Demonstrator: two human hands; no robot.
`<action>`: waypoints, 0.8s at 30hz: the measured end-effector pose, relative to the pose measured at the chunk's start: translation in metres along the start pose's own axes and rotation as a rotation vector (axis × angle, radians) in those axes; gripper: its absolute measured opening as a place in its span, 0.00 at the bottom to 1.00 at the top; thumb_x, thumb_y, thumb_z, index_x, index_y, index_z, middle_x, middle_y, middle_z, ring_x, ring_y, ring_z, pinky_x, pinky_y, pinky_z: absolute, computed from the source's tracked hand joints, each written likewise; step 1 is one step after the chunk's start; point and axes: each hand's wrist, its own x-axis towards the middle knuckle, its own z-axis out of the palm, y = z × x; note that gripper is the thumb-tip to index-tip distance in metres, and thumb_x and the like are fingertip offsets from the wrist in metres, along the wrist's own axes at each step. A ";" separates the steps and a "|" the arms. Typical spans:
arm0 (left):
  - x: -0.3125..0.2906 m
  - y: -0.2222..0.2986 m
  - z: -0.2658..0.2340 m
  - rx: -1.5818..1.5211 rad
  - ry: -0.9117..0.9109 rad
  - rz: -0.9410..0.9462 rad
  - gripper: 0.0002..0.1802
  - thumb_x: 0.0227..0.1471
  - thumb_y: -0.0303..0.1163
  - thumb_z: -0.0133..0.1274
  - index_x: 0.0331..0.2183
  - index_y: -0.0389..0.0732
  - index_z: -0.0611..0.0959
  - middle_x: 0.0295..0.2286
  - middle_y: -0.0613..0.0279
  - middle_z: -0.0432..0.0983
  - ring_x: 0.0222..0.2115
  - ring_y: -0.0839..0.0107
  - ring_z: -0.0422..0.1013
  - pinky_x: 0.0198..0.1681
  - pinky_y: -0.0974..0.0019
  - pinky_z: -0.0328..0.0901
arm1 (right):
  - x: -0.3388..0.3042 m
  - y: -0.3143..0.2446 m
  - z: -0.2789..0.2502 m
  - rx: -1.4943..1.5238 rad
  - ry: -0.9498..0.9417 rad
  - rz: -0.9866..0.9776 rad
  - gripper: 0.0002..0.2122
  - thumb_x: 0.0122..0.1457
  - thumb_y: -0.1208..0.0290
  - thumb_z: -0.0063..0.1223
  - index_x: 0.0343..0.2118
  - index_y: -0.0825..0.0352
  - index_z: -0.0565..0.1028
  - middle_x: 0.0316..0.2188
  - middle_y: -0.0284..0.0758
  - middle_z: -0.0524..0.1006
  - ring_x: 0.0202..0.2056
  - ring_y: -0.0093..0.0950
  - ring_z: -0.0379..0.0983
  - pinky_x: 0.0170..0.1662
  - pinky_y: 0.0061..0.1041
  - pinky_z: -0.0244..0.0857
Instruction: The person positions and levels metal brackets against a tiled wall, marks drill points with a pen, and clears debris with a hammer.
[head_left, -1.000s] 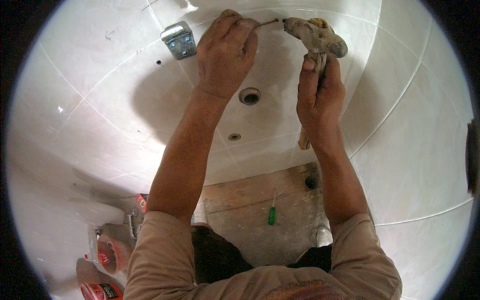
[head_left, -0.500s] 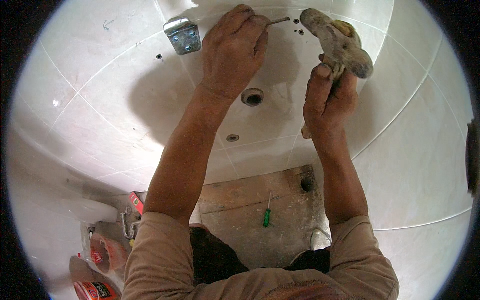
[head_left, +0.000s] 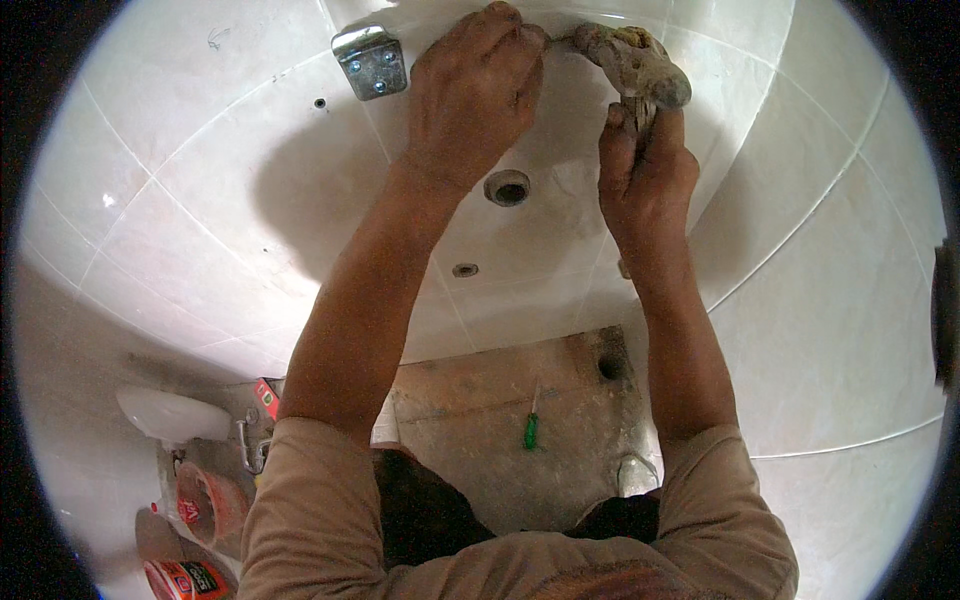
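Up at the tiled wall [head_left: 230,190], my left hand [head_left: 475,95] is closed around a thin metal rod [head_left: 561,39] whose end sticks out to the right. My right hand [head_left: 650,185] grips the handle of a worn, dirty hammer [head_left: 640,65]. The hammer's face is at the rod's outer end; whether they touch I cannot tell. Left of my left hand, a shiny metal bracket [head_left: 372,65] is fixed to the wall with several screws. Below my hands are a round pipe hole [head_left: 507,188] and a smaller pipe opening [head_left: 465,270].
A green-handled screwdriver [head_left: 531,430] lies on the floor below, near a round floor hole [head_left: 610,367]. At the lower left are a white washbasin [head_left: 175,415], a metal drain pipe [head_left: 247,440], a red spirit level [head_left: 267,398], a reddish bucket [head_left: 205,505] and a red-and-black tub [head_left: 185,580].
The hammer has swung left and up, from apart to the rod's end. It now covers the small wall holes that showed beside it. My left hand has barely shifted.
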 end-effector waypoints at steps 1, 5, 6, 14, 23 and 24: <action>0.001 0.001 0.000 -0.003 -0.002 -0.002 0.06 0.47 0.17 0.59 0.32 0.34 0.81 0.29 0.51 0.75 0.31 0.53 0.77 0.33 0.55 0.73 | 0.001 0.002 0.001 0.017 0.008 -0.020 0.12 0.64 0.69 0.55 0.46 0.69 0.69 0.25 0.50 0.79 0.28 0.52 0.80 0.31 0.41 0.72; 0.000 0.005 -0.004 -0.010 -0.051 -0.023 0.07 0.47 0.17 0.59 0.32 0.33 0.81 0.29 0.51 0.74 0.31 0.53 0.76 0.32 0.55 0.73 | -0.011 -0.001 -0.001 0.085 0.157 -0.098 0.10 0.64 0.68 0.55 0.40 0.68 0.68 0.22 0.50 0.78 0.26 0.53 0.78 0.29 0.44 0.71; -0.001 0.002 -0.002 -0.001 -0.036 -0.005 0.07 0.47 0.17 0.59 0.32 0.33 0.80 0.29 0.51 0.74 0.31 0.52 0.76 0.33 0.55 0.73 | -0.012 0.003 0.001 0.188 0.180 -0.115 0.11 0.65 0.67 0.55 0.41 0.68 0.68 0.22 0.51 0.78 0.26 0.54 0.78 0.29 0.44 0.71; -0.002 0.002 -0.001 0.021 -0.025 -0.007 0.07 0.47 0.17 0.58 0.32 0.34 0.80 0.29 0.51 0.74 0.31 0.52 0.76 0.33 0.54 0.73 | -0.009 0.003 0.003 0.141 0.223 -0.143 0.10 0.66 0.67 0.54 0.40 0.69 0.68 0.23 0.51 0.79 0.27 0.54 0.79 0.29 0.45 0.71; -0.006 -0.001 -0.003 0.003 -0.053 -0.026 0.06 0.48 0.17 0.60 0.31 0.34 0.81 0.29 0.51 0.76 0.30 0.52 0.76 0.33 0.56 0.73 | -0.046 0.000 0.002 0.454 0.304 0.088 0.14 0.66 0.62 0.52 0.29 0.67 0.68 0.20 0.38 0.75 0.21 0.31 0.73 0.23 0.33 0.64; -0.014 -0.011 0.004 0.044 -0.037 0.005 0.07 0.47 0.21 0.62 0.32 0.37 0.82 0.31 0.54 0.77 0.33 0.55 0.77 0.37 0.57 0.74 | -0.062 -0.006 -0.010 0.518 0.262 0.021 0.12 0.69 0.63 0.49 0.34 0.68 0.67 0.23 0.36 0.73 0.20 0.26 0.70 0.22 0.28 0.64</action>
